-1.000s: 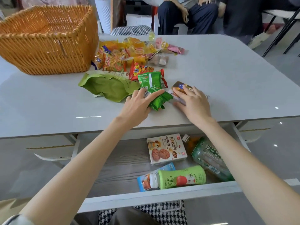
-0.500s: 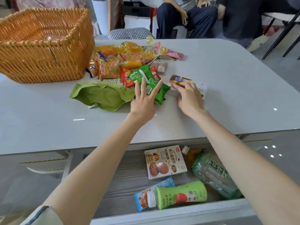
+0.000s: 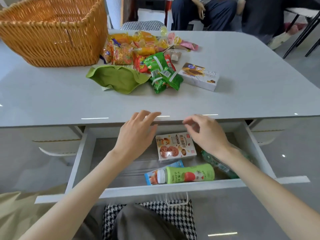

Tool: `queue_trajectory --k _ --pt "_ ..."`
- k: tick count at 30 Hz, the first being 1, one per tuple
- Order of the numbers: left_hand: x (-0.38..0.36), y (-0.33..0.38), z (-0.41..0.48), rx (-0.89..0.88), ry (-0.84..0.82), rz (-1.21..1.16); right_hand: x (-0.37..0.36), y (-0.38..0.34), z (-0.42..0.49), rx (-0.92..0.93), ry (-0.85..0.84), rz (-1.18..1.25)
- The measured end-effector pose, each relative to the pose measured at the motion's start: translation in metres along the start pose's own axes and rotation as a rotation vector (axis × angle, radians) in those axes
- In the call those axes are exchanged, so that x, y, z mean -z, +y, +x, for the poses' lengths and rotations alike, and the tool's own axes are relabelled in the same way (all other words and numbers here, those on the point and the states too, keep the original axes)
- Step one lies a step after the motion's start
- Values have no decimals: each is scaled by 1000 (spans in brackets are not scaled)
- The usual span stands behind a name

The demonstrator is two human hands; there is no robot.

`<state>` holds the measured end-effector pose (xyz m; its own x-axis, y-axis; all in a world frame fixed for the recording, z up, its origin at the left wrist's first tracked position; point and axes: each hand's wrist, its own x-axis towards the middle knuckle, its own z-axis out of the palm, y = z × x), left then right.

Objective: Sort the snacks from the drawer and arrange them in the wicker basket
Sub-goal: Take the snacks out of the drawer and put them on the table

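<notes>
While hands [image 3: 170,134] hover empty, fingers spread — woven wicker basket [image 3: 52,30], crinkly snack packets [image 3: 143,54], glossy table [image 3: 242,66].

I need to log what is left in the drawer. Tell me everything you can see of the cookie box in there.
The cookie box is a flat white carton that looks like cardboard, printed with two brown cookies, a cartoon animal and red lettering. It lies face up on the grey drawer floor, near the back, slightly turned, apparently closed. The right hand hovers over its top right corner; contact is unclear. A blue packet lies just in front.
</notes>
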<state>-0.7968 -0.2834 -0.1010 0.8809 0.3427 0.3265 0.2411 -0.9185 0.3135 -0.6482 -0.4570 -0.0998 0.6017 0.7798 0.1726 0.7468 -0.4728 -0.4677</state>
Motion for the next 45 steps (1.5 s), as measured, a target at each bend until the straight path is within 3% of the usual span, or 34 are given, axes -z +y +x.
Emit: queue_trajectory --k 5,8,11,16,22,31,34,38,41,45 --pt "-21 -3 -37 -61 89 52 -38 13 -13 -44 -413 -208" --pt "-33 0 -49 31 -95 17 -58 23 -2 -79 -586 -264" --pt "-49 -5 -52 166 -400 6 -67 29 10 -54 -588 -298" --pt "-70 -8 -32 243 -963 -83 -73 32 8 -31 -481 -334" --pt "-88 10 -21 196 -1168 -138 -68 35 10 -1 -382 -354" --pt "-101 4 -26 168 -1170 -204 -68 37 10 -2 -364 -335" --pt "-87 -14 -36 145 -1057 -232 -69 37 10 5 -353 -322" --pt "-60 -39 -49 71 -854 -61 -71 35 8 -13 -370 -279" --pt "-34 -53 -52 70 -701 -58 -69 29 6 -30 -404 -204" --pt "6 -73 -60 99 -618 -57 -55 20 -1 -70 -488 -78"
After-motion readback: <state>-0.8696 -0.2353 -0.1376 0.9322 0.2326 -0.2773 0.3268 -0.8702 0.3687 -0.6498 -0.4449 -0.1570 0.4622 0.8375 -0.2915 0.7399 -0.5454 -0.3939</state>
